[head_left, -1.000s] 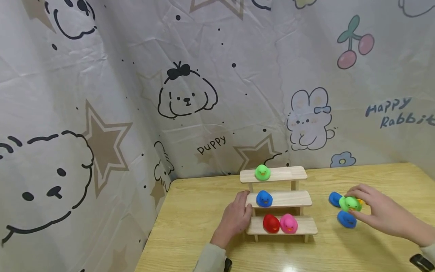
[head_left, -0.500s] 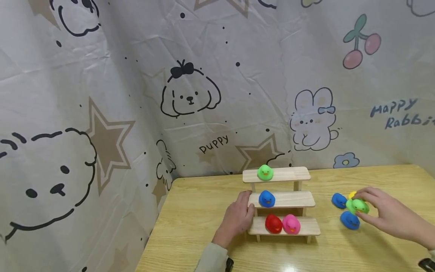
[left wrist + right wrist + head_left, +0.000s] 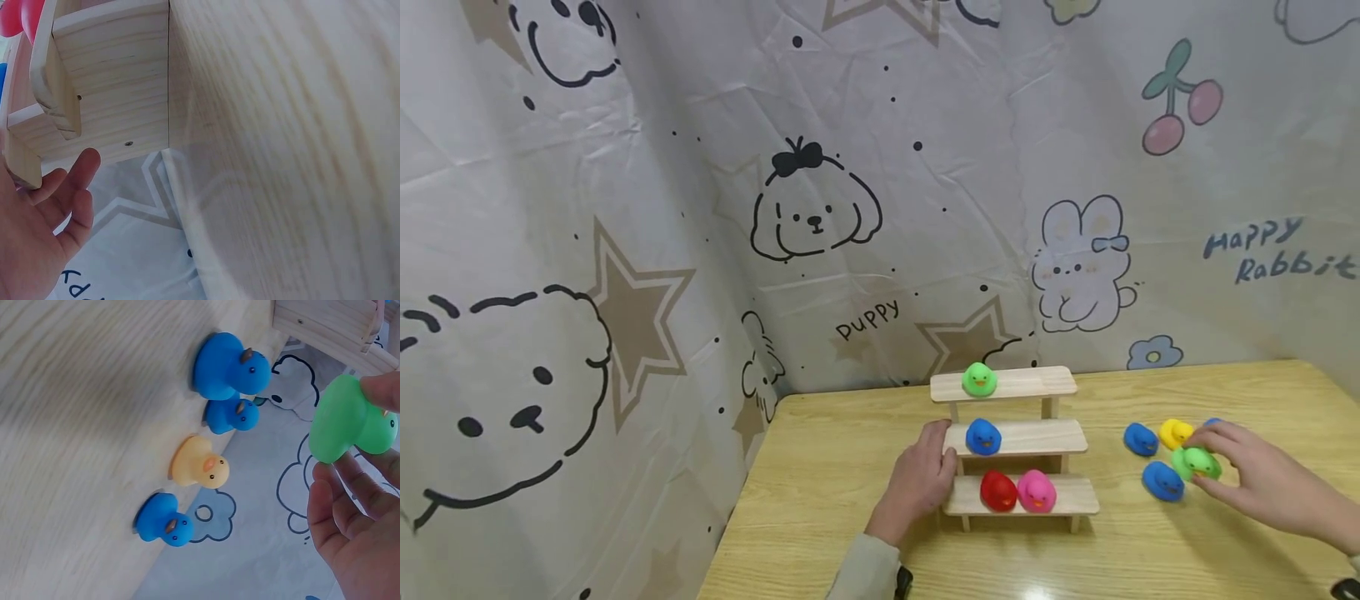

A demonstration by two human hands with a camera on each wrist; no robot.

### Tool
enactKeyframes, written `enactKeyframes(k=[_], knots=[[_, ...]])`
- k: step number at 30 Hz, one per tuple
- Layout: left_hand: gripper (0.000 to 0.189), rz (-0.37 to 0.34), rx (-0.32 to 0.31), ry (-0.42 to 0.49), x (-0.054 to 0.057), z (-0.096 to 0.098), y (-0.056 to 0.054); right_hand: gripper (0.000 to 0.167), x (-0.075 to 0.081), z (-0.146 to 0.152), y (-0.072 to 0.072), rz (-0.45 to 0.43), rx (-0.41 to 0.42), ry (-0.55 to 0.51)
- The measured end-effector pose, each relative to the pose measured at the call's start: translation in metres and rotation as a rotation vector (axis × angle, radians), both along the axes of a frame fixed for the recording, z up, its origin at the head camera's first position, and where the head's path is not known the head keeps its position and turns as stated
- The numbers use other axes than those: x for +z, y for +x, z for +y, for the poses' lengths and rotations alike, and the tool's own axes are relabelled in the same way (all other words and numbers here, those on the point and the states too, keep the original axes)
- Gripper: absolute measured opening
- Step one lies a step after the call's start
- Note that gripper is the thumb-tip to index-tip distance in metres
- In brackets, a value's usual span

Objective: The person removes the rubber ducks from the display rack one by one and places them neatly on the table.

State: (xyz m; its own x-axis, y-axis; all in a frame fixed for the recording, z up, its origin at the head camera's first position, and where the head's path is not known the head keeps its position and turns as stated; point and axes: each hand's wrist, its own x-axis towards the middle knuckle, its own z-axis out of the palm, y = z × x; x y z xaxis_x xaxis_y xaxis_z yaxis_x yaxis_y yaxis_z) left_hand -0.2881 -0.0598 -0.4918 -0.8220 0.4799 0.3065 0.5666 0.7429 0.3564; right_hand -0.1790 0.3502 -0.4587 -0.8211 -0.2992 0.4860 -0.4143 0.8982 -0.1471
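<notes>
My left hand [image 3: 919,475] holds the left end of a three-tier wooden stand [image 3: 1045,437] at its middle tier. In the left wrist view its fingers [image 3: 80,172] reach past the underside of the boards. My right hand [image 3: 1262,475] pinches a green rubber duck [image 3: 1197,464] between thumb and fingers, raised off the table in the right wrist view. Another green duck [image 3: 980,380] sits on the top tier and a blue duck [image 3: 983,437] on the middle one. A red duck [image 3: 998,491] and a pink duck [image 3: 1037,491] stand side by side on the bottom tier.
Right of the stand, a yellow duck [image 3: 1176,433] and blue ducks [image 3: 1141,439] rest on the wooden table [image 3: 820,492]; a further blue duck [image 3: 164,519] is mostly covered by my right hand in the head view. A printed curtain [image 3: 865,167] hangs behind the table.
My right hand has moved slightly right and nearer to me with the green duck, uncovering the yellow duck and part of another blue one. My left hand stays on the stand.
</notes>
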Motion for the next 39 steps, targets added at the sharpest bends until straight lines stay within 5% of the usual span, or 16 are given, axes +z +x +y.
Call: enactKeyframes(k=[14,27,39], knots=[[0.046,-0.019,0.007,-0.006,0.000,0.001,0.000,0.039,-0.011,0.005,0.001,-0.131,-0.071,-0.004],[0.047,-0.031,0.007,0.008,-0.003,0.001,0.000,0.035,-0.023,0.008,0.002,-0.168,-0.042,-0.058],[0.046,-0.015,0.007,0.005,-0.002,0.001,0.001,0.036,-0.032,0.007,-0.002,-0.086,-0.007,-0.041]])
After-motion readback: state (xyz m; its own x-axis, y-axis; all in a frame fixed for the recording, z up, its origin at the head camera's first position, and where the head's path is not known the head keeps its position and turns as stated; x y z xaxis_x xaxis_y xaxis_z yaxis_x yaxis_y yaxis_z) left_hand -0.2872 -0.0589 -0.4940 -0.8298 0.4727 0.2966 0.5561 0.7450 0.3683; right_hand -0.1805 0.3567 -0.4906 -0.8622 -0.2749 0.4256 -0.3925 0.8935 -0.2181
